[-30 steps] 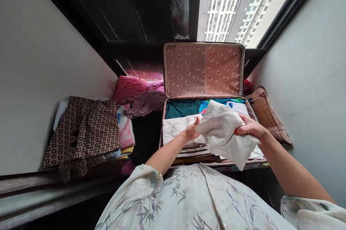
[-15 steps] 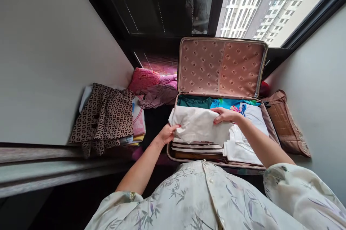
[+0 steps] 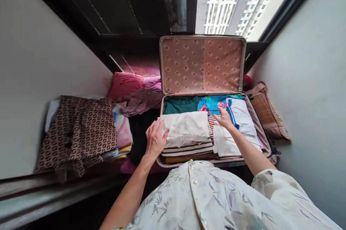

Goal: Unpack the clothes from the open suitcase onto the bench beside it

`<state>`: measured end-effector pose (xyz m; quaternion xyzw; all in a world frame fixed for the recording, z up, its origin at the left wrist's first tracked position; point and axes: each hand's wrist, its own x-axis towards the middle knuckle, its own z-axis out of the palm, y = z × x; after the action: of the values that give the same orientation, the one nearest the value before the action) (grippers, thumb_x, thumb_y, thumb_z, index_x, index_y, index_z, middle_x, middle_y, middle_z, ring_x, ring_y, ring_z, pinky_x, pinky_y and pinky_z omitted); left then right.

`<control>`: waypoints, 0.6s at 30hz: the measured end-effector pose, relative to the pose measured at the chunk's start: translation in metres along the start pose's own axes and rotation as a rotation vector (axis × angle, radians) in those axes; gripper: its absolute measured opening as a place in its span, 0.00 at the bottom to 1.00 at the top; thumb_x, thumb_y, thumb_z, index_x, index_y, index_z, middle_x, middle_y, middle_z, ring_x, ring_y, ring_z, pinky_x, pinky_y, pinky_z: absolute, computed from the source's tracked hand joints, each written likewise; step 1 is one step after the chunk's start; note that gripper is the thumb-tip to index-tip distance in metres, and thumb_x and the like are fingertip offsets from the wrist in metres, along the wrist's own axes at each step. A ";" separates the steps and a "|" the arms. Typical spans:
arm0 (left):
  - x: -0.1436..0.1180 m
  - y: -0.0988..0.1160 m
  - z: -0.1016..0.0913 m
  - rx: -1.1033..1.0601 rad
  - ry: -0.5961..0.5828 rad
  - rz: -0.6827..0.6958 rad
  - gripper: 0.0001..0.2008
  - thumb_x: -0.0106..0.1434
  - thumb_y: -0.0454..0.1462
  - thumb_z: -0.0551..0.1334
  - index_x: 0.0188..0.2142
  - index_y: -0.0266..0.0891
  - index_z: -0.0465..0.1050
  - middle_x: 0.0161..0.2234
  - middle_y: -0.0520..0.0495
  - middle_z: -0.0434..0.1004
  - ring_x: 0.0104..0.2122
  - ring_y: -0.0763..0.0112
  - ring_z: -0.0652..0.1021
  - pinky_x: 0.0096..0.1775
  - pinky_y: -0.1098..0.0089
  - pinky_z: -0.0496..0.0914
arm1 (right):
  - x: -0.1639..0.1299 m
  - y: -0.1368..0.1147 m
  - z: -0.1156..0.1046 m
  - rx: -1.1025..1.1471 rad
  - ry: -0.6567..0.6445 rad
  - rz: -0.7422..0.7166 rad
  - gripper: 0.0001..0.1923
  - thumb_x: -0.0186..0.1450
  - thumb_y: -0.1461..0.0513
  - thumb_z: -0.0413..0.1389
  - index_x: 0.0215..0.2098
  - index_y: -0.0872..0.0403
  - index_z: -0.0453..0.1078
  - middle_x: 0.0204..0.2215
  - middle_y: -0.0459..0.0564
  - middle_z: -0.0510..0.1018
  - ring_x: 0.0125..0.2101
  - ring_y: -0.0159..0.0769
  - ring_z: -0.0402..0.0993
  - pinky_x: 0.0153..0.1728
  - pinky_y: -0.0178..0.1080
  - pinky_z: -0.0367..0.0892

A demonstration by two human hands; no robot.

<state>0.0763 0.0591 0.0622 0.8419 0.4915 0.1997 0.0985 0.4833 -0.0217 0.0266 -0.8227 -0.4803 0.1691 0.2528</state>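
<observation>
At my fingertips, the left hand (image 3: 154,139) lies flat and spread against the left edge of the folded cream garment (image 3: 186,127), fingers loose and gripping nothing, just touching the fold. My right hand (image 3: 223,118) rests open too, fingertips down on the cloth just beside the garment's right edge, where a red-striped piece (image 3: 211,121) shows through; it holds nothing either. The cream garment sits between the two hands, on top of the left stack inside the open suitcase (image 3: 259,122), its long axis running left to right across the case, so each hand meets one short end. The left hand is nearer and already touching it; the right is just off it. Under it I count one striped layer (image 3: 186,149) and one mustard layer (image 3: 186,157). Beside it stands a second stack, white folded pieces (image 3: 229,143) topped by one white top with blue trim (image 3: 239,114). At the back lie one teal garment (image 3: 180,104) and one bright blue printed piece (image 3: 212,103). Outside the case, to the left, I see one brown patterned garment (image 3: 81,129) on a pile, one pink bundle (image 3: 124,84), one mauve cloth (image 3: 142,100); to the right, one woven bag (image 3: 266,111).
</observation>
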 end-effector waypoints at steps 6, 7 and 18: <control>-0.003 0.035 0.061 0.168 -0.379 0.160 0.34 0.67 0.52 0.64 0.70 0.59 0.60 0.76 0.43 0.42 0.72 0.30 0.41 0.64 0.28 0.44 | -0.031 0.082 -0.043 -0.350 0.162 0.445 0.46 0.64 0.44 0.56 0.72 0.57 0.53 0.65 0.69 0.62 0.63 0.62 0.60 0.59 0.58 0.59; -0.007 0.035 0.069 0.196 -0.406 0.155 0.36 0.66 0.52 0.65 0.70 0.61 0.58 0.76 0.43 0.40 0.72 0.30 0.39 0.63 0.26 0.43 | -0.034 0.089 -0.045 -0.378 0.116 0.479 0.48 0.64 0.42 0.56 0.74 0.56 0.50 0.65 0.70 0.60 0.63 0.63 0.60 0.59 0.58 0.58; -0.013 0.029 0.078 0.307 -0.445 0.172 0.38 0.65 0.53 0.66 0.71 0.59 0.55 0.76 0.41 0.35 0.72 0.30 0.35 0.63 0.26 0.42 | 0.010 0.078 -0.014 -0.473 0.003 0.582 0.60 0.56 0.41 0.65 0.73 0.64 0.46 0.64 0.84 0.57 0.63 0.70 0.61 0.59 0.61 0.55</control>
<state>0.1275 0.0352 -0.0011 0.9087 0.4091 -0.0593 0.0579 0.5509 -0.0485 -0.0077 -0.9606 -0.2519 0.1173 -0.0021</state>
